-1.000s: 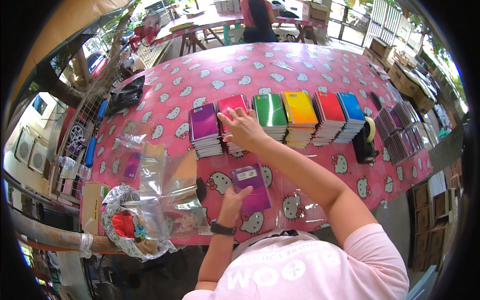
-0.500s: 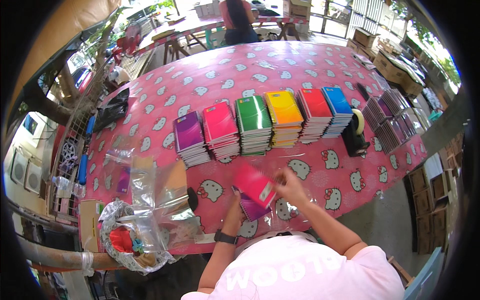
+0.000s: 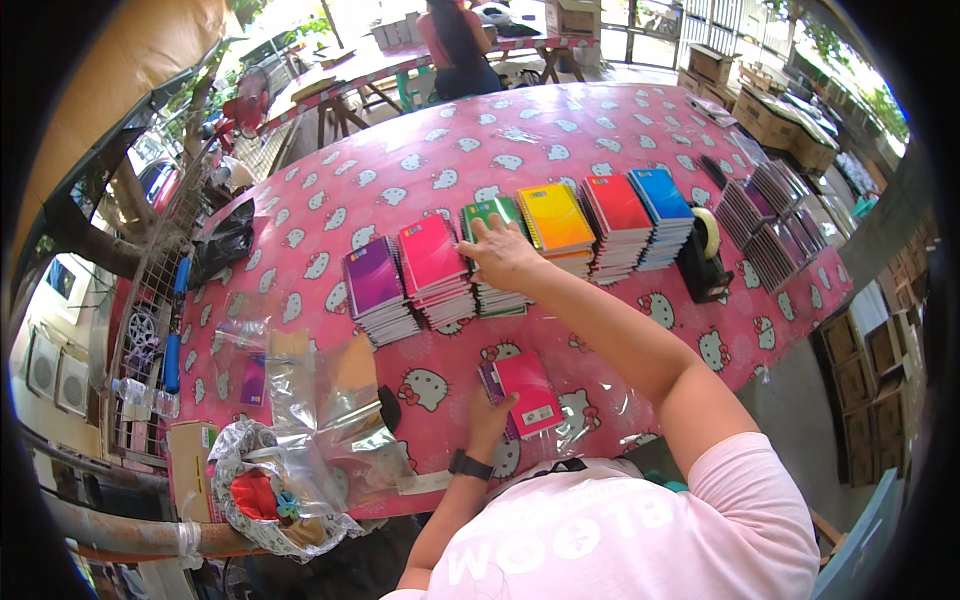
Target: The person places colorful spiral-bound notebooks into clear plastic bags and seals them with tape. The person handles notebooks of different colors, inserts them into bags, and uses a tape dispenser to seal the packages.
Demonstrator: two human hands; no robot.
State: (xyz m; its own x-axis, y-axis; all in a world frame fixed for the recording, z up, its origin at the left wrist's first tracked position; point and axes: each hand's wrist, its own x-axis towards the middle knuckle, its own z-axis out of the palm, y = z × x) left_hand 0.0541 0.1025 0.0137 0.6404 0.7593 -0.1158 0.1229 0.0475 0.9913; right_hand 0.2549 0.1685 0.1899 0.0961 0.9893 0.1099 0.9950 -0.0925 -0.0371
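Note:
My left hand (image 3: 493,418) grips a pink notebook (image 3: 528,388) lying over a purple spiral notebook, whose coil edge (image 3: 489,380) shows along the left side. Both are close in front of me. My right hand (image 3: 503,255) rests with spread fingers on the top of the green notebook stack (image 3: 488,211). Left of that stack stand the pink notebooks (image 3: 430,250) and the purple notebooks (image 3: 375,275). To its right are the yellow notebooks (image 3: 555,215), the red notebooks (image 3: 612,205) and the blue notebooks (image 3: 660,195).
A black tape dispenser (image 3: 706,268) stands beside the blue stack, near bundled notebooks (image 3: 765,225). Clear plastic bags (image 3: 310,395) lie at the left, by a cloth-lined basket (image 3: 262,530) and a cardboard box (image 3: 190,465). A person (image 3: 460,50) sits beyond the pink patterned table (image 3: 440,185).
The pink notebook has come to lie over the purple one in my left hand. My right hand has left it and reached forward onto the green stack.

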